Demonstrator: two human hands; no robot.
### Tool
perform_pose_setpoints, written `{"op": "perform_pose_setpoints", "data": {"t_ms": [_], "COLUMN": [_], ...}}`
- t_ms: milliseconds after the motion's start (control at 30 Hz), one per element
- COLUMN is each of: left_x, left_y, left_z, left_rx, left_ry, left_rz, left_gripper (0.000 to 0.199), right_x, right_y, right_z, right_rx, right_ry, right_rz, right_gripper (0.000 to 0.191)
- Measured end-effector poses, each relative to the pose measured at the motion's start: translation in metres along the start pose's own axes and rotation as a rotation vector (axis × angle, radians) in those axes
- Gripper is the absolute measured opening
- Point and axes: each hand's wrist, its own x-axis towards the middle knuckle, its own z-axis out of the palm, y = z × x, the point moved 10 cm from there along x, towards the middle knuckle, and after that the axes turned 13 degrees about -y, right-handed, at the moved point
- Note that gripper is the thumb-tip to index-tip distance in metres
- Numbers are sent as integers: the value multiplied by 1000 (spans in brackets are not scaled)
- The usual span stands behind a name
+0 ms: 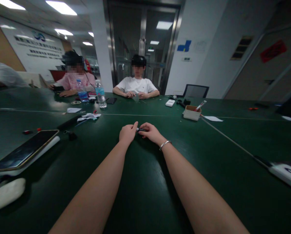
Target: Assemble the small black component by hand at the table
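Observation:
Both my hands meet over the green table (140, 182), in front of me at its middle. Between them is a small black stick-like thing with a silvery end (141, 129); its exact kind is too small to make out. The fingers of my right hand (152, 132) pinch its dark part, and a silver bracelet (164, 145) circles that wrist. My left hand (127, 134) is closed at the silvery end, thumb up, with its other fingers mostly hidden behind the thumb and palm.
On the left lie a phone (26, 150) and a white rounded object (8, 194). Water bottles (101, 96) and crumpled paper (90, 116) stand or lie farther off. A small box (192, 113) and a power strip (286, 174) are at right. Co-workers sit across the table.

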Motion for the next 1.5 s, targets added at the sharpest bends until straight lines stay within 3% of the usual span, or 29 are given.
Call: {"op": "perform_pose_setpoints", "data": {"t_ms": [367,600,733,1067,1500], "left_x": [0,-4,-3,4,4], "left_y": [3,24,30,16,12], "left_z": [8,1,6,13,14], "left_rx": [6,-190,-244,-229,-149], "left_ry": [-71,-8,-43,-75,-107], "left_rz": [20,268,342,235,182], "left_gripper": [64,22,18,16,43], "right_x": [-7,-15,-16,-17,-14], "right_y": [-21,-19,-16,-20,-22], "right_z": [-2,-27,-30,-25,-17], "right_rx": [-339,-295,-285,-276,-336], "right_ry": [87,216,208,173,108], "right_rz": [-82,-91,-69,-60,-113], "right_gripper": [20,22,23,22,26]}}
